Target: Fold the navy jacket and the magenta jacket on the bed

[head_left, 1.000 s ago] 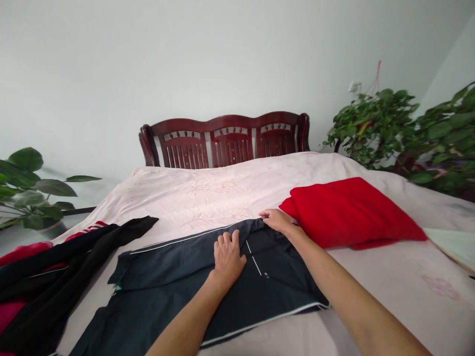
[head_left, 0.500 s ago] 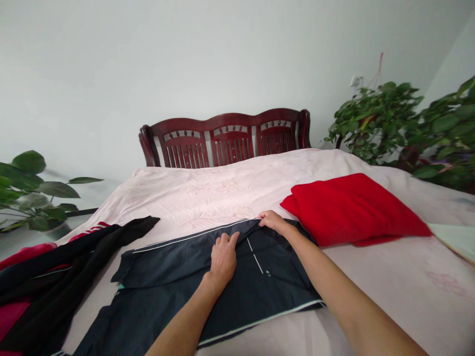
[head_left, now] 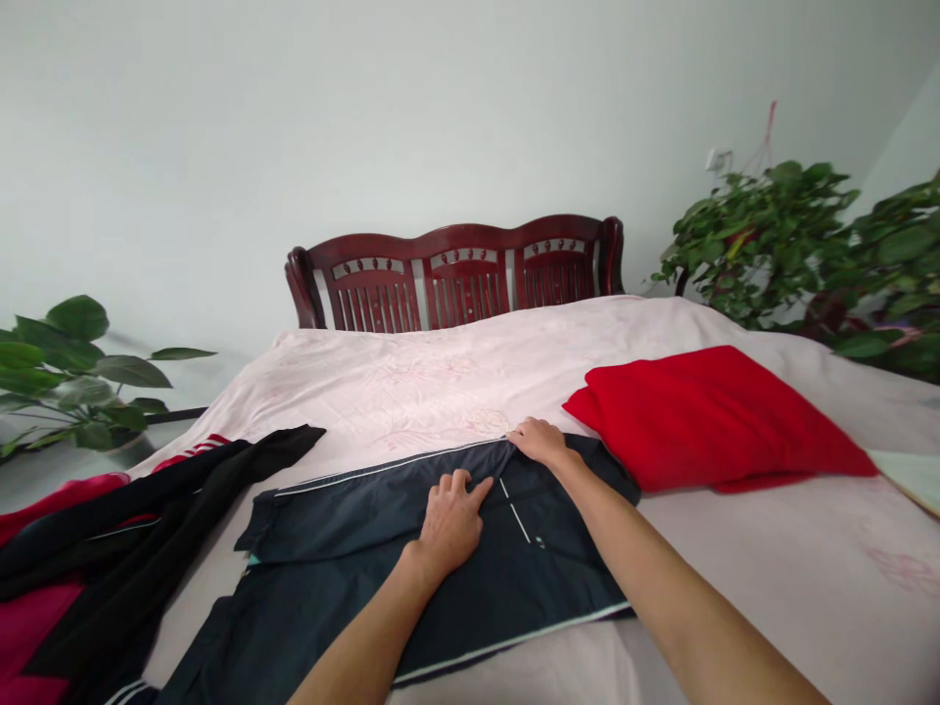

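Observation:
A navy sports garment (head_left: 345, 578) with white piping lies spread on the bed; I cannot tell whether it is a jacket or trousers. A short white line and a small pale mark show right of its middle. My left hand (head_left: 451, 524) rests on the cloth, fingers apart, thumb stretched to the right, gripping nothing. At the far edge, my right hand (head_left: 540, 441) has its fingers closed on the piped border, fingertips partly hidden. The forearm covers part of the garment's right end. The lower left of the garment runs out of view.
A folded red cloth (head_left: 724, 421) lies right of the garment on the pale pink bedsheet (head_left: 426, 382). Black and red clothes (head_left: 139, 539) are heaped at the left. A dark wooden headboard (head_left: 462, 269) stands behind. Leafy plants flank the bed, one plant (head_left: 771, 240) at right.
My left hand has slid slightly right and flattened onto the cloth, its thumb lowered. My right hand stays at the far edge, and the lifted fold there lies flatter. The view has turned slightly left.

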Demonstrator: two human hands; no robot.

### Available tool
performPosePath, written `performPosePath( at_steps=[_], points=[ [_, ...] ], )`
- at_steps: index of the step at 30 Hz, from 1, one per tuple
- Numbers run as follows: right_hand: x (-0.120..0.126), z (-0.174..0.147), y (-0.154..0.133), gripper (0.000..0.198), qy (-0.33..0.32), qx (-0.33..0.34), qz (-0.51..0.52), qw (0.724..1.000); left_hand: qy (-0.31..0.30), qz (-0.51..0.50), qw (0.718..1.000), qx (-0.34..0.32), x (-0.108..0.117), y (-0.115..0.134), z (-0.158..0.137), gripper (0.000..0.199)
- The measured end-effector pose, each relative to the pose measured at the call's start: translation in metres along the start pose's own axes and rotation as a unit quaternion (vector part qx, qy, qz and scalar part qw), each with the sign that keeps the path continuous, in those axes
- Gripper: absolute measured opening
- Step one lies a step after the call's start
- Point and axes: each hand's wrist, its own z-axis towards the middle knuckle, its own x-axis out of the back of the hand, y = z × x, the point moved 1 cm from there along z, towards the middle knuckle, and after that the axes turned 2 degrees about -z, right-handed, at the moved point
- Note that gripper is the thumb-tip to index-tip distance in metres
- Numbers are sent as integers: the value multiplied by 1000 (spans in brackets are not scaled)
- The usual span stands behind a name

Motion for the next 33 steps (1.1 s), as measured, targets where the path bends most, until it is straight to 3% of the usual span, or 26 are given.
performPosePath(
  at_steps=[5,8,11,13,15,19,21,24,29,33],
  points=[
    [-7,-12,-5,38,62,7,-58,996,-24,-51,998,-22,8,-4,-13,59],
    [-2,-17,-4,38,76,8,-83,994,-45,-164,983,-73,23,-21,-23,47],
    [8,-23,-10,35,103,2,-105,989,20,-235,971,-48,41,-58,-34,45],
    [12,-29,-27,37,135,12,-115,984,74,-176,981,13,46,-87,-39,43],
    [9,-40,-56,41,158,52,-110,980,83,-81,992,49,43,-111,-43,44],
    [-20,-67,-120,53,119,184,-51,974,6,17,1000,11,26,-134,-50,55],
    [-39,-77,-134,61,70,226,-37,971,-19,34,999,-11,22,-144,-56,57],
    [-56,-78,-121,67,21,217,-52,975,-25,55,998,-15,26,-175,-76,58],
    [-58,-60,-70,65,56,184,-100,976,3,81,995,62,40,-244,-123,56],
    [-54,-55,-58,66,60,167,-102,979,55,-41,986,154,44,-263,-141,53]
  ],
)
